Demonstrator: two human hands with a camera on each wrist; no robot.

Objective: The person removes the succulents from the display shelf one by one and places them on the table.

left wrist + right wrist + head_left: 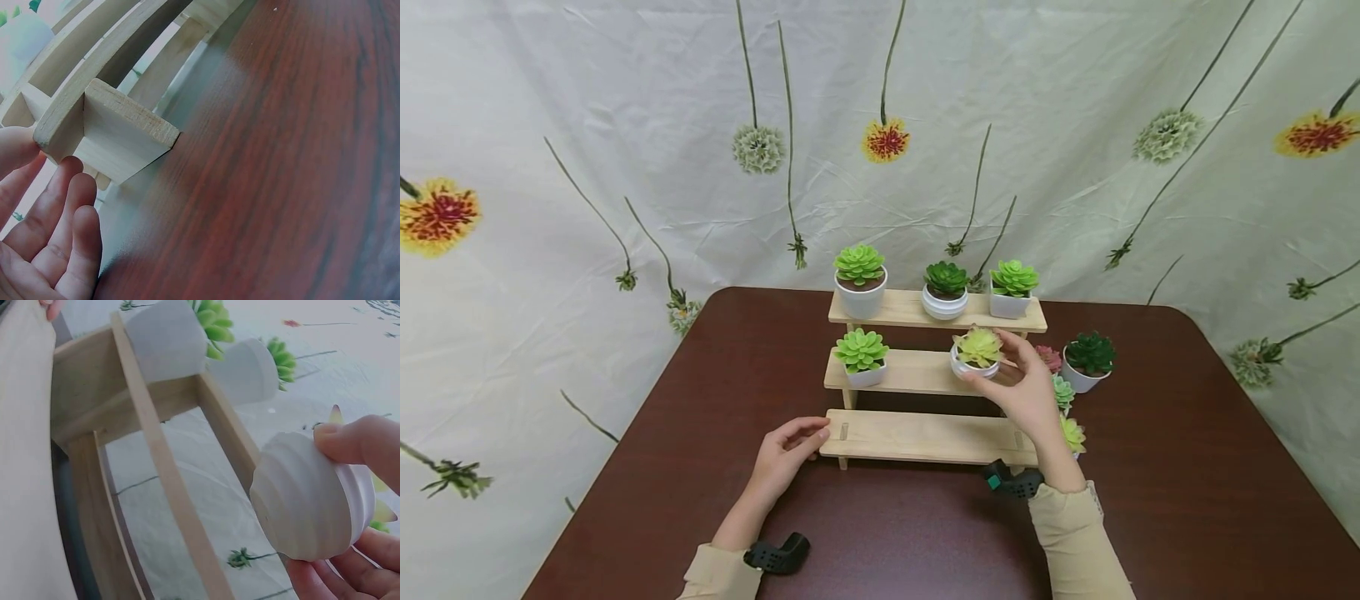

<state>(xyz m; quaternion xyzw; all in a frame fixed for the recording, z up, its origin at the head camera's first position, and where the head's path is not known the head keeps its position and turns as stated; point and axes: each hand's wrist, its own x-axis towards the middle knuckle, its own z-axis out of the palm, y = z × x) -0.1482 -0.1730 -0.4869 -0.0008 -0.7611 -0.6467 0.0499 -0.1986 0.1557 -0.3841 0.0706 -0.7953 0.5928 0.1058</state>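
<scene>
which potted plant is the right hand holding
The yellow-green succulent in a round, ridged white pot, at the middle wooden shelf; the right hand grips no other.

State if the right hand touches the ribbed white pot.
Touching. The right hand grips the ribbed white pot: right wrist view shows thumb and fingers against it.

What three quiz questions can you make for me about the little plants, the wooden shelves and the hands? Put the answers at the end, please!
1. How many plants stand on the top shelf?
2. True or false: the left hand touches the top shelf.
3. The pot that the right hand holds is: a) black and square, b) white and ridged, c) brown and smooth.

Key:
1. Three.
2. False; it touches the left end of the bottom shelf.
3. b.
</scene>
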